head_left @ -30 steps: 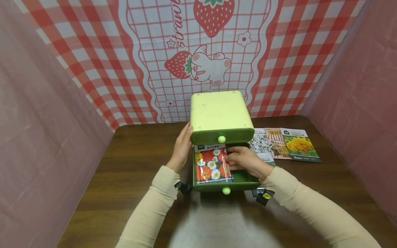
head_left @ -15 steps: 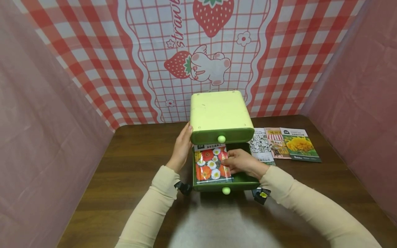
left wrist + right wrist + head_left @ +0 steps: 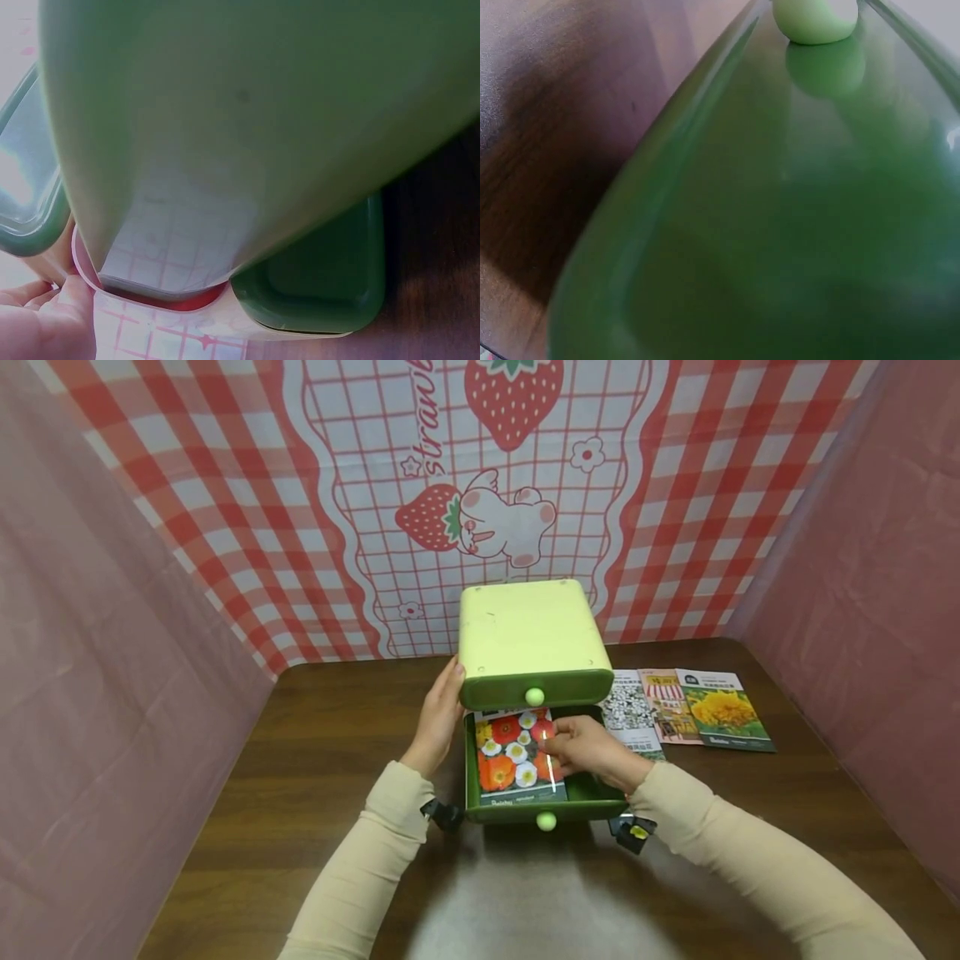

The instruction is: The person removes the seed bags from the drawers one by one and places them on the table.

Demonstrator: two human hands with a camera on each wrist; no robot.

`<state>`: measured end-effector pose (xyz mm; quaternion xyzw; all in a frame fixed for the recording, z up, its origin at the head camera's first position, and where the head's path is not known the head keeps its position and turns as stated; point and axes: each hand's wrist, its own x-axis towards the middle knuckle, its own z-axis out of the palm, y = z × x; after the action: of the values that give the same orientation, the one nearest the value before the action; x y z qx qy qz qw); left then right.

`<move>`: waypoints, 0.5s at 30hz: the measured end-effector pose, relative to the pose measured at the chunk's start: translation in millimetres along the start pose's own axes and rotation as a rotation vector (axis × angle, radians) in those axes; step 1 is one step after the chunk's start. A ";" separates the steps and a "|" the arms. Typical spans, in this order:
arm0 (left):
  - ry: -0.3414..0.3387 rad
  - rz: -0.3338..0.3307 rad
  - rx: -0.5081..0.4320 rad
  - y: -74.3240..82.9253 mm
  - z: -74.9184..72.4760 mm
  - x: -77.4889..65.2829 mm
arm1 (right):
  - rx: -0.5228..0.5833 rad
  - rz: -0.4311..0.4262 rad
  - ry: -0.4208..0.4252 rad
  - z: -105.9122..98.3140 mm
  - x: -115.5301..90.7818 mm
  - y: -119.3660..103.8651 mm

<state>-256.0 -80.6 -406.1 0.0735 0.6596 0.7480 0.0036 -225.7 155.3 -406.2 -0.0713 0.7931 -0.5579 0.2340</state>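
A pale yellow-green two-drawer cabinet (image 3: 532,631) stands on the table, its lower drawer (image 3: 510,814) pulled out and its upper drawer closed. In that drawer, on the left side, lies a seed packet (image 3: 510,768) printed with red, orange and white poppies. My right hand (image 3: 592,752) reaches in from the right and pinches the packet's right edge between thumb and fingers. Against the cabinet's left side rests my left hand (image 3: 437,722), its fingers fairly straight. The right wrist view is filled by the green drawer front (image 3: 780,210) and its round knob (image 3: 816,19); the right hand is hidden there.
Right of the cabinet, several other packets lie on the table, among them a yellow-flower packet (image 3: 726,710), a shopfront-printed one (image 3: 670,706) and a white-flower one (image 3: 628,703). A checked strawberry cloth (image 3: 360,527) hangs behind; pink cloths (image 3: 855,568) flank both sides.
My right hand's fingers have come to the packet's right edge. The packet has shifted slightly right and turned, so the lettering along its lower edge now shows. My left hand has stayed in place.
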 end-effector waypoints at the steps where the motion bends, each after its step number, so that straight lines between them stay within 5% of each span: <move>1: -0.001 -0.003 -0.003 0.4 0.0 0.0 | -0.005 -0.005 0.001 -0.5 -0.6 -0.7; 15: -0.013 0.014 -0.003 2.3 -0.5 0.6 | 0.074 0.064 0.047 -13.8 -15.4 -5.9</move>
<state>-256.4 -81.4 -403.9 0.0831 0.6581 0.7484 0.0029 -219.2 170.6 -392.5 -0.0242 0.7792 -0.5805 0.2352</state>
